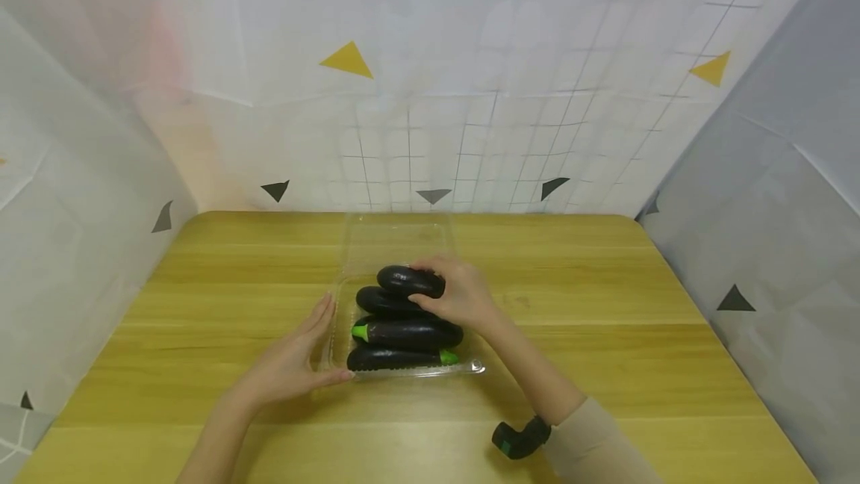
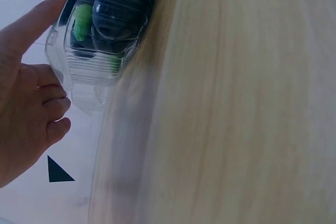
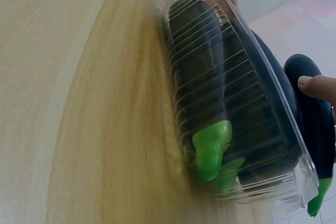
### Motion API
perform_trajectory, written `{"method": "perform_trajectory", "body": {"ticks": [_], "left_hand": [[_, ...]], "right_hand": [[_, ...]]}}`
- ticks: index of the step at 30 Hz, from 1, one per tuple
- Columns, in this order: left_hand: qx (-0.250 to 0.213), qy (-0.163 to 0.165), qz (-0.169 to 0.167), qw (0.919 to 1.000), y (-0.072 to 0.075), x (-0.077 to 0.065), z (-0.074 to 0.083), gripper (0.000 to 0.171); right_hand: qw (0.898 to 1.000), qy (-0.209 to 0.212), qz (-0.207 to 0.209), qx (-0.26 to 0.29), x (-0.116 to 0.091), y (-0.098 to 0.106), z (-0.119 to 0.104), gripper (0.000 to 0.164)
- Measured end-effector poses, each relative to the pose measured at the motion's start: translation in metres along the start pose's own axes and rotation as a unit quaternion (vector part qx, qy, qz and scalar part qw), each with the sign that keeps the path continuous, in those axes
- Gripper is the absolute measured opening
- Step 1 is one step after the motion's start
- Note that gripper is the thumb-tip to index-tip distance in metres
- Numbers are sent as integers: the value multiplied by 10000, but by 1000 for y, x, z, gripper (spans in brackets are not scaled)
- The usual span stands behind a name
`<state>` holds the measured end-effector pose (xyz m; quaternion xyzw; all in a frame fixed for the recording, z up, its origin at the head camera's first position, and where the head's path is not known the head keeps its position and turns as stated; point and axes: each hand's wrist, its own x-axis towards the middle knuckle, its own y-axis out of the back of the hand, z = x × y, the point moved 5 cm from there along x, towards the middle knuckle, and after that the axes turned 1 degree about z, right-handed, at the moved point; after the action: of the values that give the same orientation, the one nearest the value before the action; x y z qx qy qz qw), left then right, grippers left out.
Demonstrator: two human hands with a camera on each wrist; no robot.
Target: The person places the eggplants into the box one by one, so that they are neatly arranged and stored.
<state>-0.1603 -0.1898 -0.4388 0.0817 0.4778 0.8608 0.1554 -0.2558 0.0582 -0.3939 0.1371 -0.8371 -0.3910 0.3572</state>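
A clear plastic clamshell box (image 1: 419,374) stands on the table with its lid (image 1: 396,245) folded back behind it. Several dark eggplants (image 1: 410,333) with green stems lie side by side inside. My right hand (image 1: 460,290) grips the rearmost eggplant (image 1: 396,277), thumb on the near side. In the right wrist view this eggplant (image 3: 315,129) sits above the rim, its green stem pointing down in the picture. My left hand (image 1: 295,357) holds the box at its front left corner, thumb at the front and fingers along the left side. The left wrist view shows ribbed walls (image 2: 94,66) beside those fingers.
The wooden table (image 1: 571,282) ends at pale sheet walls (image 1: 302,133) behind and at both sides. A black curved object (image 1: 520,439) is at the right wrist, by the sleeve (image 1: 591,443). Yellow and dark triangles mark the walls.
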Motion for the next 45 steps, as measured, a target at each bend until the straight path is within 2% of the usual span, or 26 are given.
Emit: {"method": "perform_trajectory", "body": {"ticks": [13,19,27,32,35,45], "left_hand": [[18,-30,47,10000,0,0,-1,115],[39,-27,56,10000,-1,0,-1,115],[3,49,10,10000,-1,0,-2,116],[-7,70,-7,10000,0,0,-1,116],[-37,69,-2,10000,0,0,0,115],[10,27,9,10000,0,0,-1,115]], "right_hand": [[9998,74,166,26,1,-1,-1,44],[9998,69,138,-144,4,-6,-1,45],[9998,-180,55,-59,9,-12,3,44],[9986,-493,-195,-70,13,-16,6,42],[9980,-525,-352,-72,16,-19,6,41],[9965,-75,-802,240,23,-25,4,37]]}}
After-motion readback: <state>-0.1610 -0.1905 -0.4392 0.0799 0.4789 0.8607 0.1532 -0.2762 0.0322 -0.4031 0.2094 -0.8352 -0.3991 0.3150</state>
